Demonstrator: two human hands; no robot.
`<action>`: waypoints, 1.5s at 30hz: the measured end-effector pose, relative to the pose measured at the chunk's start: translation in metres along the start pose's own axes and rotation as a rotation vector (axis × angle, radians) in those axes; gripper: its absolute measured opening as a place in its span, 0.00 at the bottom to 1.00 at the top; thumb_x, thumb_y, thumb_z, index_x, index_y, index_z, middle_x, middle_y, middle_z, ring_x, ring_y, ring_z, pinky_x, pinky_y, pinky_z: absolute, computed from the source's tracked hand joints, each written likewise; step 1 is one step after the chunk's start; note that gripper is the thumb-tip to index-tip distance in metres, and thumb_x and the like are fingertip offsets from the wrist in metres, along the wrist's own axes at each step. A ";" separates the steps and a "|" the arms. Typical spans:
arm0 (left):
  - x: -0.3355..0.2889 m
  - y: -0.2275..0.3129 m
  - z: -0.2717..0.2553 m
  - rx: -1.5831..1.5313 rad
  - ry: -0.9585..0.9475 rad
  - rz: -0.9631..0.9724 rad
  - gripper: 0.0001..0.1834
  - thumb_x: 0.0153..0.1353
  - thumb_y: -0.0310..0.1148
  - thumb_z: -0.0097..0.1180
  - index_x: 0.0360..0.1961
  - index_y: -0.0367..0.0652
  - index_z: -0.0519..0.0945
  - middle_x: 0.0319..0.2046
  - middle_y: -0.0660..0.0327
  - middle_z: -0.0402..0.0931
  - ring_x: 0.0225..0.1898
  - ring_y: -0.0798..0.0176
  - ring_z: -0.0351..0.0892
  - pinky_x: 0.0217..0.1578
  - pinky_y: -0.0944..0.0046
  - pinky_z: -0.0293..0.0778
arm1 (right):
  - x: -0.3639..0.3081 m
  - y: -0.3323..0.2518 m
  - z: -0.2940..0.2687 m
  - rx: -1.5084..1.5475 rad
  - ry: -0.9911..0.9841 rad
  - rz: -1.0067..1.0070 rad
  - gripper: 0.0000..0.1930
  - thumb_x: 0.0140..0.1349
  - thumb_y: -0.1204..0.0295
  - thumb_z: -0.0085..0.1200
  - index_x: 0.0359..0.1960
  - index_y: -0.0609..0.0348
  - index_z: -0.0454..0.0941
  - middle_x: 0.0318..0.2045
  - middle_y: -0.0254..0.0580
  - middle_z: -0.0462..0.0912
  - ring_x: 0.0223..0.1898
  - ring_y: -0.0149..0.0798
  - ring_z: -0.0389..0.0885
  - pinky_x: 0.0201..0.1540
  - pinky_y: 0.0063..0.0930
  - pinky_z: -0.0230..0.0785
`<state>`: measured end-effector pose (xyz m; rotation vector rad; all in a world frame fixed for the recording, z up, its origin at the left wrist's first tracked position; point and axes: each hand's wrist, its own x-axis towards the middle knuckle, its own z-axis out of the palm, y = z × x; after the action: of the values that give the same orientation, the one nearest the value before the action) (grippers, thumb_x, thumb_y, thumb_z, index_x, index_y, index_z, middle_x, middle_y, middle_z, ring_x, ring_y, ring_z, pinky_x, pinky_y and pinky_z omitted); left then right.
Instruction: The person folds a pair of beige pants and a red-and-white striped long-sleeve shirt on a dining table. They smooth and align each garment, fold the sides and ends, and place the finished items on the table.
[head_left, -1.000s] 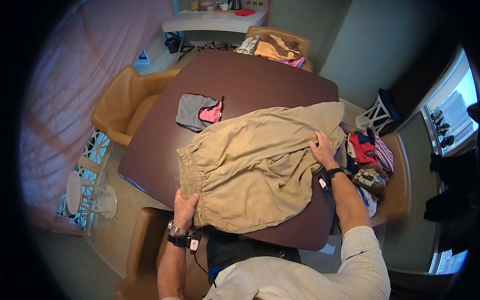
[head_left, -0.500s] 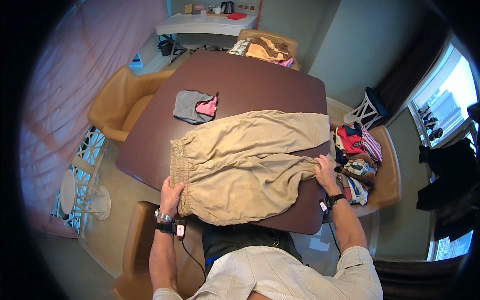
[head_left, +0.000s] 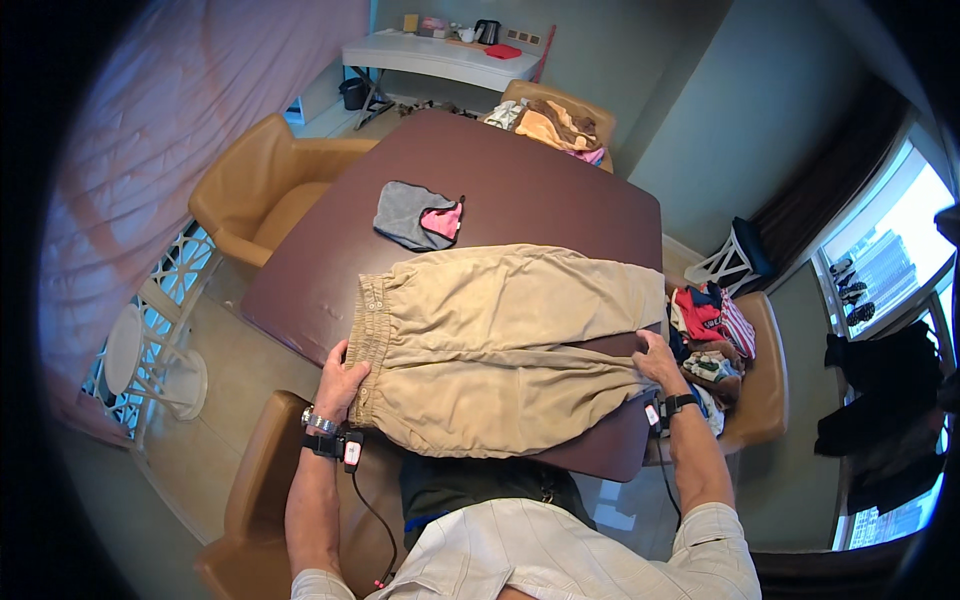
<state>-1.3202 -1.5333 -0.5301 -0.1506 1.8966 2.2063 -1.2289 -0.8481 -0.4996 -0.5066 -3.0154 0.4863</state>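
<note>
Khaki trousers (head_left: 500,350) lie sideways across the brown table (head_left: 520,190), the elastic waistband to the left and the legs to the right. My left hand (head_left: 343,383) grips the lower part of the waistband, fingers curled at its edge. At the other end, my right hand (head_left: 656,362) is closed on the nearer trouser leg, close to its hem by the table's right edge. The hem of the far leg reaches that same edge. Beyond the waistband lies a folded grey and pink cloth (head_left: 415,215).
A tan chair (head_left: 765,370) heaped with clothes (head_left: 712,320) stands at the right. Another clothes pile (head_left: 550,125) rests on a far chair. Tan chairs stand at the left (head_left: 260,185) and near left (head_left: 270,490). A white desk (head_left: 440,58) is at the back.
My right hand has drawn the nearer leg out straighter to the right, so its bunched folds have flattened and the gap between the legs has narrowed. The left hand still holds the waistband.
</note>
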 end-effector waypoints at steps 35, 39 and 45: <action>-0.149 -0.021 0.006 0.162 -0.102 -0.102 0.15 0.73 0.25 0.65 0.59 0.39 0.87 0.45 0.68 0.86 0.42 0.75 0.79 0.46 0.71 0.76 | -0.154 -0.058 0.015 0.381 0.304 -0.290 0.14 0.67 0.84 0.52 0.51 0.59 0.81 0.57 0.49 0.88 0.67 0.58 0.82 0.74 0.50 0.71; -0.163 0.008 -0.010 -0.055 -0.120 0.027 0.14 0.71 0.24 0.62 0.55 0.38 0.89 0.50 0.67 0.87 0.47 0.75 0.78 0.52 0.71 0.73 | -0.155 -0.057 -0.017 0.675 0.358 -0.134 0.12 0.75 0.86 0.45 0.52 0.61 0.79 0.54 0.49 0.91 0.62 0.47 0.87 0.71 0.43 0.75; -0.170 0.058 -0.003 -0.295 -0.299 0.052 0.28 0.66 0.20 0.59 0.69 0.30 0.80 0.60 0.56 0.85 0.60 0.66 0.82 0.63 0.64 0.76 | -0.135 -0.049 -0.042 0.773 0.528 -0.056 0.09 0.82 0.82 0.47 0.56 0.62 0.77 0.49 0.37 0.81 0.50 0.32 0.81 0.59 0.29 0.75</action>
<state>-1.1701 -1.5624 -0.4364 0.1738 1.4315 2.3760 -1.1125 -0.9232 -0.4435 -0.3945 -2.1122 1.2021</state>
